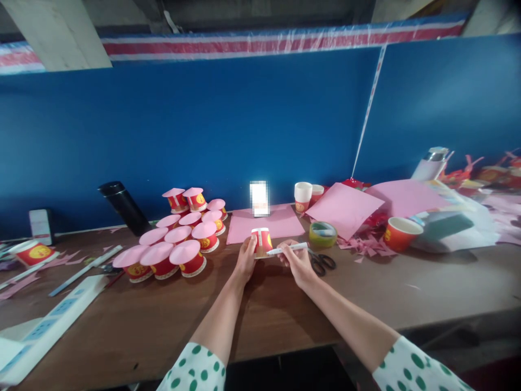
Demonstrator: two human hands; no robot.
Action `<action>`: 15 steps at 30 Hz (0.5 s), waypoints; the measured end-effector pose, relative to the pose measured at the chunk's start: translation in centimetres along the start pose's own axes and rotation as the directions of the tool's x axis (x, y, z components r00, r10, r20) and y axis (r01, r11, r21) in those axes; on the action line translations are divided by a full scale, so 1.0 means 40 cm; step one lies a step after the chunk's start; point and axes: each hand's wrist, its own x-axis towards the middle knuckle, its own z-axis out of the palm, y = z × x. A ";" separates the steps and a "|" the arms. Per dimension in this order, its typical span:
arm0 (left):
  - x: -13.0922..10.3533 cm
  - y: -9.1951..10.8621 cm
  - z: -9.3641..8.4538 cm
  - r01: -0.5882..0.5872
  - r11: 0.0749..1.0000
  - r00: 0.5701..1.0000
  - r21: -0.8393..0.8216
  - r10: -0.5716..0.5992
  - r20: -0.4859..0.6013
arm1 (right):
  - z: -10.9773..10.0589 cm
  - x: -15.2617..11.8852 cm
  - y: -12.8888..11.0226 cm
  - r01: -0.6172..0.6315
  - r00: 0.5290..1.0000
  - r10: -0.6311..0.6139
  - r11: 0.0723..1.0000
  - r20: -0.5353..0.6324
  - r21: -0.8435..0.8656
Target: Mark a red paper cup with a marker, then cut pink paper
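Note:
My left hand point(246, 262) grips the left side of a red and yellow paper cup point(262, 241), which stands upside down just above or on the brown table. In my right hand point(299, 264) is a white marker pen point(290, 248), its tip pointing left against or very near the cup's lower right side. Black-handled scissors point(323, 263) lie beside my right hand. Behind the cup is a sheet of pink paper point(280, 221). To the left stand several red cups topped with pink paper cones point(188, 251).
A roll of tape point(323, 234), stacked paper cups point(303, 196), pink sheets point(345, 209) and pink scraps point(368, 245) sit to the right, with a red cup point(401, 234) farther over. A black bottle point(124, 207) leans at the left. A blue partition point(228, 119) closes the table's back.

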 end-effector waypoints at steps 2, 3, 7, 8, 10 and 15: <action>-0.001 0.002 0.002 0.006 1.000 1.000 -0.005 -0.006 0.007 | 0.002 -0.001 -0.003 -0.001 1.000 0.001 1.000 0.006 0.005; -0.002 0.002 0.002 0.012 1.000 1.000 -0.004 -0.012 0.004 | 0.003 -0.002 -0.004 -0.002 1.000 0.002 1.000 0.006 0.006; -0.001 0.002 0.004 0.018 1.000 1.000 0.004 -0.017 -0.011 | 0.005 -0.004 -0.008 -0.015 1.000 0.015 1.000 0.003 0.002; -0.001 0.001 0.004 0.014 1.000 1.000 0.007 -0.013 -0.012 | 0.005 -0.004 -0.009 -0.016 1.000 0.016 1.000 0.002 0.000; -0.001 0.001 0.004 0.007 1.000 1.000 0.012 -0.007 -0.016 | 0.004 -0.004 -0.008 -0.016 1.000 0.016 1.000 0.005 0.000; -0.002 0.000 0.005 0.039 0.999 0.998 0.005 -0.038 -0.045 | 0.003 -0.004 -0.005 -0.027 1.000 0.026 1.000 0.017 0.012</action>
